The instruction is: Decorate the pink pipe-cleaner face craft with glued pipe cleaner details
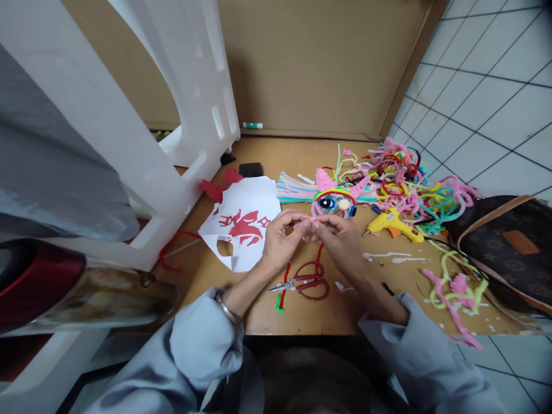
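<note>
My left hand [282, 236] and my right hand [338, 238] meet over the table, fingertips pinched together on a small pink piece [311, 224], perhaps pipe cleaner. Just beyond them lies a pipe-cleaner figure [336, 202] with pink ears, a rainbow band and a big round eye; my fingers hide its lower part. Red pipe-cleaner legs [286, 279] stretch toward me, one ending in a green tip. Across these lie red-handled scissors [308, 282], their blades pointing left.
White paper with red cutouts [244, 224] lies left of my hands. To the right are a yellow glue gun [394, 223], a heap of pipe cleaners [409, 178] and a brown bag [509, 247]. A white plastic frame [198, 86] stands at the left.
</note>
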The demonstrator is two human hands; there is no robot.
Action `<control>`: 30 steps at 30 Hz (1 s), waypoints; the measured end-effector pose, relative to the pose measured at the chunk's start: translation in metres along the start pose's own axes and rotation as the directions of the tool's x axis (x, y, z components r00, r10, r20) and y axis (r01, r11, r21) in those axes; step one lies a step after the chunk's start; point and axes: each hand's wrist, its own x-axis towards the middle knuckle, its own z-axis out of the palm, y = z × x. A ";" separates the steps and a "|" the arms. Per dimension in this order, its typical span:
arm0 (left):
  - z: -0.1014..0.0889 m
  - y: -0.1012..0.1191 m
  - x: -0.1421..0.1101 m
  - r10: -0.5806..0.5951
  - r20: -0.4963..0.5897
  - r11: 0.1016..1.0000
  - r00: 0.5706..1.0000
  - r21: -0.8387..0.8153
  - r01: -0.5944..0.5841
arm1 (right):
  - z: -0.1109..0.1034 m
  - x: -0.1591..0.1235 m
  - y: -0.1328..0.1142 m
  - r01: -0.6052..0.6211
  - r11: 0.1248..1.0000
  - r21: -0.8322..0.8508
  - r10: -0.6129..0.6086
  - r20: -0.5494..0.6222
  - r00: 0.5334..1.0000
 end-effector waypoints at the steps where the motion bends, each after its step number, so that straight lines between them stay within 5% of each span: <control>1: 0.000 0.001 0.000 0.011 0.003 1.000 1.000 0.015 -0.011 | 0.000 0.000 0.001 -0.004 1.000 0.014 0.004 -0.013 1.000; 6: 0.001 0.003 -0.003 -0.024 0.025 1.000 0.999 0.003 0.024 | -0.001 0.002 0.002 -0.018 0.997 0.070 0.020 -0.026 0.999; 14: 0.002 0.003 -0.001 -0.223 0.082 0.962 0.971 -0.141 0.233 | -0.003 0.003 0.000 -0.025 0.999 0.028 0.023 0.042 0.999; 30: 0.003 0.002 0.000 -0.213 0.108 0.971 0.971 -0.087 0.223 | -0.003 0.002 0.003 0.112 0.987 -0.113 -0.114 -0.014 0.993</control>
